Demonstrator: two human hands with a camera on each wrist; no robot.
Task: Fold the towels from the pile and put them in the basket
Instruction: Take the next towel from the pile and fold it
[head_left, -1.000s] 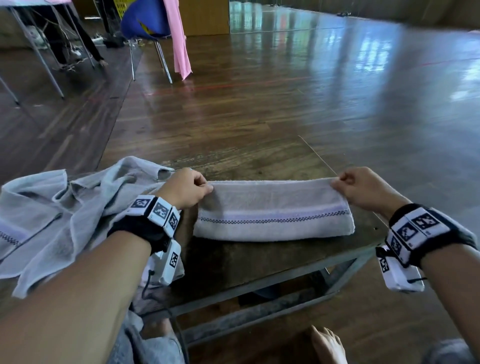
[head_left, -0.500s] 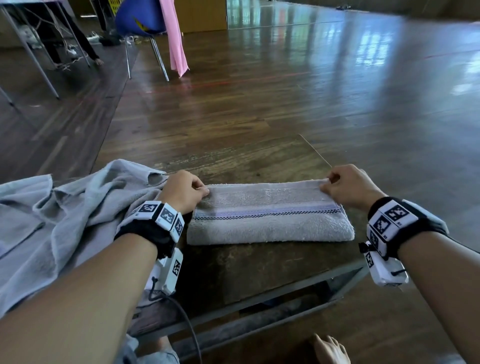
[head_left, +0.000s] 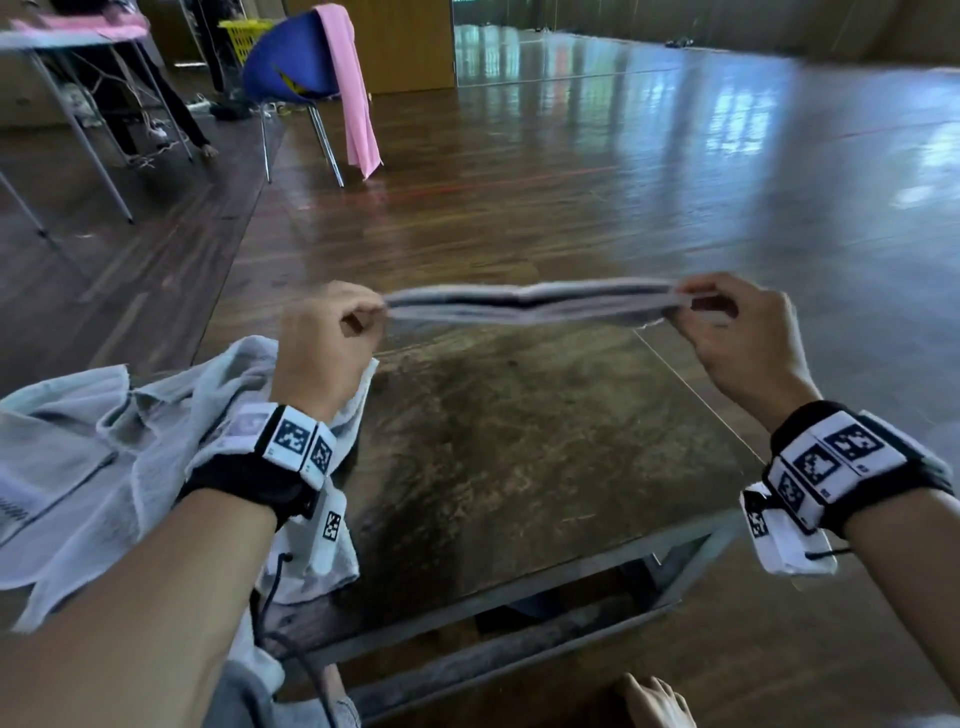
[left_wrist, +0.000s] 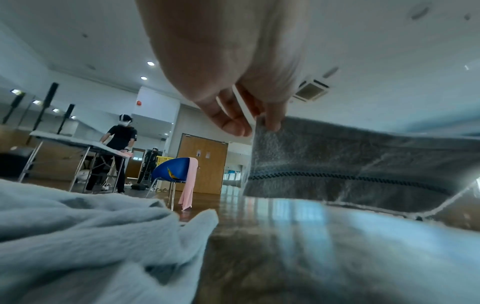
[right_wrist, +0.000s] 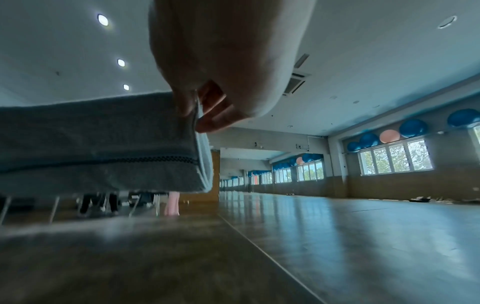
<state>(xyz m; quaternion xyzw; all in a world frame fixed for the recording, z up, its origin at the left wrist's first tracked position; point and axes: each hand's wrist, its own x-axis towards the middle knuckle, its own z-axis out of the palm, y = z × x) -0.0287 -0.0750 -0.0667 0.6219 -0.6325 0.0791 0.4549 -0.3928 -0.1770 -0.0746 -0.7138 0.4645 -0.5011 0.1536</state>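
A folded grey towel (head_left: 535, 306) with a dark checked stripe hangs stretched in the air above the low wooden table (head_left: 519, 467). My left hand (head_left: 332, 332) pinches its left end and my right hand (head_left: 727, 322) pinches its right end. The left wrist view shows my left hand (left_wrist: 249, 121) gripping the towel (left_wrist: 350, 164) by its top corner. From the right wrist, my right hand (right_wrist: 202, 111) is seen pinching the towel (right_wrist: 103, 144) at its other corner. A pile of pale grey towels (head_left: 104, 467) lies on the table's left part, beneath my left forearm. No basket close by is visible.
The table's right edge (head_left: 696, 395) drops to a glossy wooden floor. A blue chair (head_left: 291, 67) draped with a pink cloth (head_left: 353, 88) stands far back left, beside a yellow basket (head_left: 244, 36) and a folding table (head_left: 67, 41). My bare foot (head_left: 654, 701) shows below the table.
The folded towel lay flat on the table with both hands at its far corners. Both hands have now lifted it off the table, so it hangs edge-on between them.
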